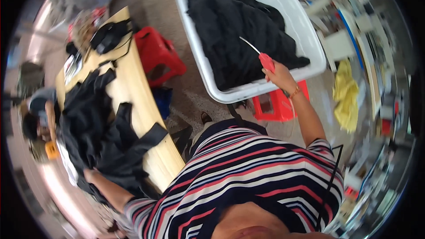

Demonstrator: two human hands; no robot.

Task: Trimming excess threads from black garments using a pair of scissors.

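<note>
My right hand (282, 79) is closed around the red handle of a slim tool (267, 62) with a thin, pale, slightly curved tip. A light cord hangs below that wrist. The tip points over black cloth (243, 31) heaped in a large white plastic tub (204, 71). On the left, my left hand (91, 176) rests at the edge of black garments (88, 124) spread on a pale wooden table (166, 161). Its fingers are blurred and partly hidden by the cloth, so their grip does not show.
One red stool (157, 56) stands between table and tub, another red stool (262, 105) by the tub's near end. A black bag (108, 37) lies on the table's far end. Across the table is another person (44, 110). Yellow cloth (346, 95) hangs at the right.
</note>
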